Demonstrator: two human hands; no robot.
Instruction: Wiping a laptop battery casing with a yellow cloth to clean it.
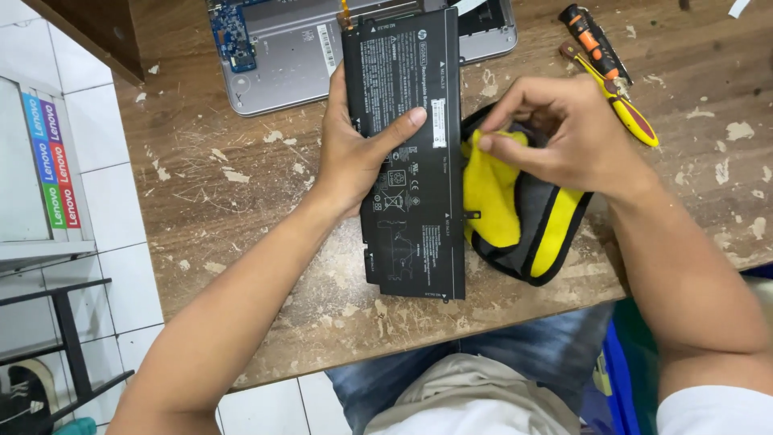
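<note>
Your jeans-clad lap (515, 354) sits below the worn wooden table (241, 209) as your left hand (354, 153) grips a flat black laptop battery (412, 161) lying on it, while your right hand (564, 137) pinches a yellow-and-grey cloth (515, 217) just beside the battery.

A small electronics repair workshop: a scarred wooden worktop (241, 201) flecked with old paint carries an opened laptop shell (282, 56) with a bare circuit board (233, 32), 2 screwdrivers (608, 72) and a loose black battery pack (411, 161), over white floor tiles (121, 209).
</note>
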